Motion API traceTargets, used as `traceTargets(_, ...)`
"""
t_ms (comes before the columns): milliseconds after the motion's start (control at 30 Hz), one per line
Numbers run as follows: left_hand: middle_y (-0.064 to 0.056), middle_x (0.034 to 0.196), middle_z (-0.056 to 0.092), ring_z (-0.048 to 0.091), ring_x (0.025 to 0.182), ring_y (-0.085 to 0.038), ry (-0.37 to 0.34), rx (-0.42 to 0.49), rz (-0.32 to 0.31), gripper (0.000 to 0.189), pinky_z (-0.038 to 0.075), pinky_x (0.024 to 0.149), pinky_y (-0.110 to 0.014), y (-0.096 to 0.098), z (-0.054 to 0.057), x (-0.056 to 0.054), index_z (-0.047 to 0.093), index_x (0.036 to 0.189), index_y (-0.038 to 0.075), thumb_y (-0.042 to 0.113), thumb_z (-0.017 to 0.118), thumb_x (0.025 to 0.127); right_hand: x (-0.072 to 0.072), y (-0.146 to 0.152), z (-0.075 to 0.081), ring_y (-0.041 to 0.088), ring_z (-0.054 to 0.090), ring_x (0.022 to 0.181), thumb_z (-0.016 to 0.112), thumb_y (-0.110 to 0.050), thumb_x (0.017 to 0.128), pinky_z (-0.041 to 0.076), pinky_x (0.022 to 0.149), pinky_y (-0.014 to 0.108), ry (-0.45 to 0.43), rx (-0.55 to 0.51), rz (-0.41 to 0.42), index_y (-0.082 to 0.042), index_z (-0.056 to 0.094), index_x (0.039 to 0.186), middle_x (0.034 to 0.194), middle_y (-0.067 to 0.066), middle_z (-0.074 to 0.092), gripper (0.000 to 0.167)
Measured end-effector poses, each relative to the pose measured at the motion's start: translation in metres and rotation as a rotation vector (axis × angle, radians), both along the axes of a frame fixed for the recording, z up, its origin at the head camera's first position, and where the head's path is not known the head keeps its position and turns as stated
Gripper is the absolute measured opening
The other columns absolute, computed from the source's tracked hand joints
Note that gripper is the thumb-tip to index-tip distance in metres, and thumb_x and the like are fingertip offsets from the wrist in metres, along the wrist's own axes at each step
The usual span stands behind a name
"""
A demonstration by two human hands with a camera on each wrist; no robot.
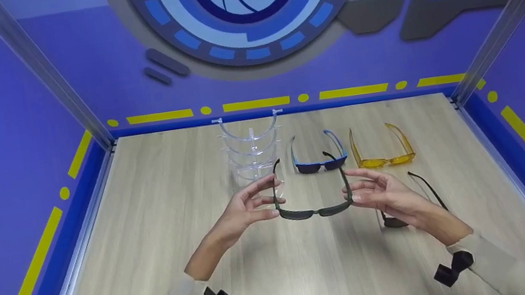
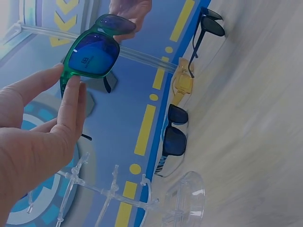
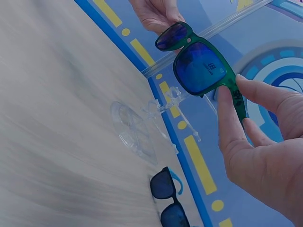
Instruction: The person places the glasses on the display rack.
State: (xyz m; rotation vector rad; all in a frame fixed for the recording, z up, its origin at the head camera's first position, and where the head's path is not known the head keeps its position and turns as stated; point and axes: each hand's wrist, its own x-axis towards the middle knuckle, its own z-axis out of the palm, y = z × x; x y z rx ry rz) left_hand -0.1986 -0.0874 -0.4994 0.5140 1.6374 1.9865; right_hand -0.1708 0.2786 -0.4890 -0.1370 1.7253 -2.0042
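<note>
Green-framed sunglasses (image 1: 315,212) with blue mirrored lenses are held up over the table between both hands, their temples unfolded and pointing away from me. My left hand (image 1: 245,207) pinches the frame at its left hinge, thumb against fingers. At the opposite hinge, my right hand (image 1: 386,194) pinches the other temple. Beyond the left fingers stands a clear plastic glasses rack (image 1: 254,151) with several curved tiers, all bare. Dark sunglasses (image 1: 394,222) lie under the right hand, which partly covers them.
Blue-and-black sunglasses (image 1: 321,165) and yellow glasses (image 1: 388,161) lie with open temples on the wooden table (image 1: 159,225), right of the rack. Purple panels with yellow dashes (image 1: 258,103) enclose the back and sides, with metal posts (image 1: 513,16) at the corners.
</note>
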Motion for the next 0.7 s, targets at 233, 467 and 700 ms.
traceTargets(233, -0.013, 0.153, 0.048, 0.066, 0.120, -0.018, 0.006, 0.009, 0.025, 0.076, 0.058, 0.097, -0.028, -0.005, 0.006, 0.000, 0.038, 0.156, 0.004, -0.004, 0.073, 0.089, -0.003, -0.006, 0.005, 0.014, 0.070, 0.114, 0.065, 0.002, 0.096, 0.057, 0.102, 0.031, 0.014, -0.027, 0.007, -0.011, 0.046, 0.149, 0.121, 0.001, 0.071, 0.058)
traceTargets(467, -0.013, 0.152, 0.049, 0.066, 0.121, -0.019, 0.044, 0.018, 0.033, 0.078, 0.057, 0.098, -0.028, -0.014, 0.011, -0.001, 0.037, 0.156, 0.004, -0.002, 0.074, 0.089, -0.004, -0.015, 0.007, 0.014, 0.069, 0.113, 0.064, 0.004, 0.096, 0.056, 0.103, 0.032, 0.033, -0.064, 0.015, -0.014, 0.049, 0.148, 0.119, 0.000, 0.070, 0.056)
traceTargets(700, -0.011, 0.150, 0.050, 0.066, 0.119, -0.018, 0.070, 0.035, 0.037, 0.075, 0.057, 0.100, -0.030, -0.024, 0.015, -0.002, 0.039, 0.155, 0.003, -0.002, 0.074, 0.089, -0.006, -0.025, 0.008, 0.012, 0.069, 0.110, 0.063, 0.004, 0.096, 0.056, 0.104, 0.032, 0.043, -0.101, 0.022, -0.009, 0.044, 0.151, 0.117, 0.001, 0.069, 0.060)
